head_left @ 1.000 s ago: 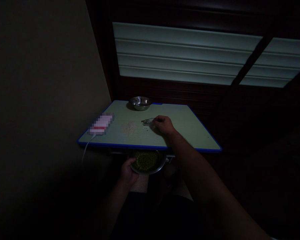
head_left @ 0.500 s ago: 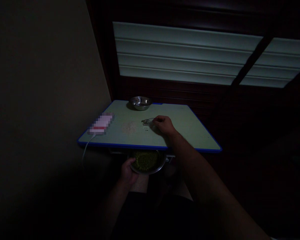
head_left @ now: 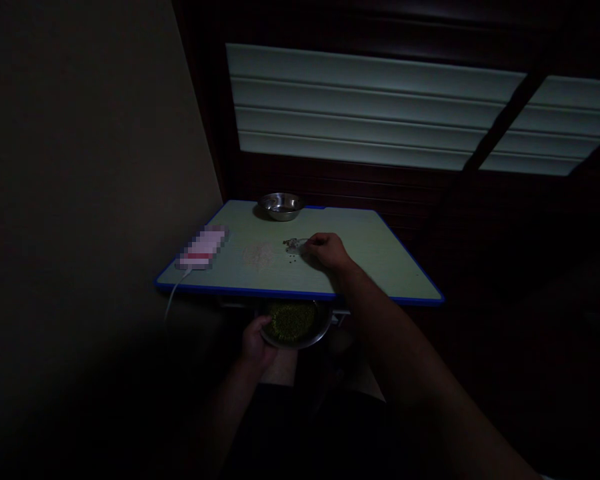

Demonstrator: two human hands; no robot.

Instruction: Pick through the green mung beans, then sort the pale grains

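My left hand grips the left rim of a metal bowl, thumb over the edge. Small green beans fill much of its bottom, and its far side lies under the table's front edge. Over the table, my right hand is closed in a pinch on a small clear piece, perhaps plastic; its exact kind is too dim to tell. Dark bean-like bits lie at its left end, with a few loose dark specks just in front. Left of these spreads a patch of pale grains.
A second metal bowl stands at the table's back edge. At the left lies a blurred-out pinkish phone-like device with a white cable hanging over the front. A wall rises on the left; dark slatted panels stand behind.
Both hands stay almost in place. The dark bits around the clear piece have shifted slightly, and the clear piece's outline has changed a little. Bowls and device have not moved.
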